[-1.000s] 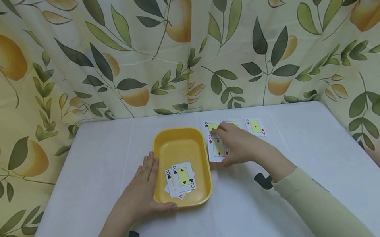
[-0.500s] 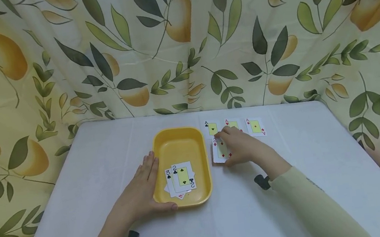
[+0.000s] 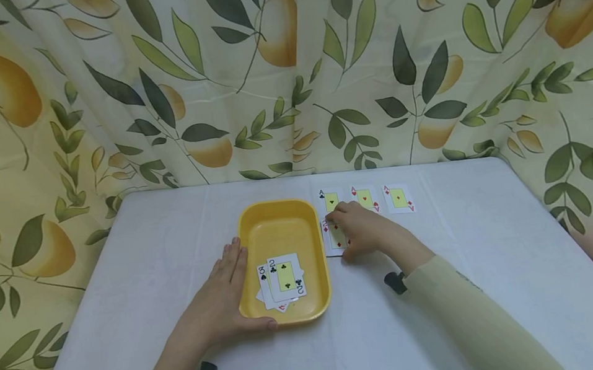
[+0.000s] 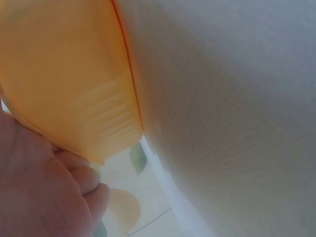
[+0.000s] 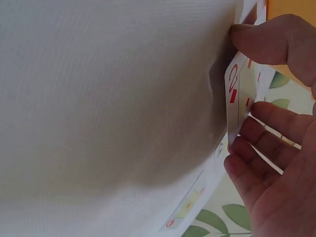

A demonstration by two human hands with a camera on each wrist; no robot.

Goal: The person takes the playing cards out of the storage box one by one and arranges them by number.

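My left hand [image 3: 219, 304] rests against the yellow tray [image 3: 277, 210], its straight fingers along the left side and its thumb at the front rim. In the left wrist view, the fingertips [image 4: 85, 178] touch the tray's outer wall [image 4: 64, 84]. My right hand [image 3: 370, 228] holds a two of diamonds playing card [image 3: 336, 239] by its edges, just right of the tray. In the right wrist view, that card [image 5: 236, 94] sits between thumb and fingers, close to the cloth. Inside the tray lie several overlapping cards, a two of clubs [image 3: 286, 277] on top.
Behind my right hand lie an ace of clubs [image 3: 330, 196], an ace of hearts [image 3: 364, 196] and an ace of diamonds [image 3: 399, 198] in a row, face up. A white cloth [image 3: 489, 284] covers the table. A leaf-and-fruit patterned curtain [image 3: 340, 85] hangs at the back.
My right hand has shifted the two of diamonds slightly right, then left, closer to the tray. More of the ace of hearts shows. My left hand and the tray have stayed put.
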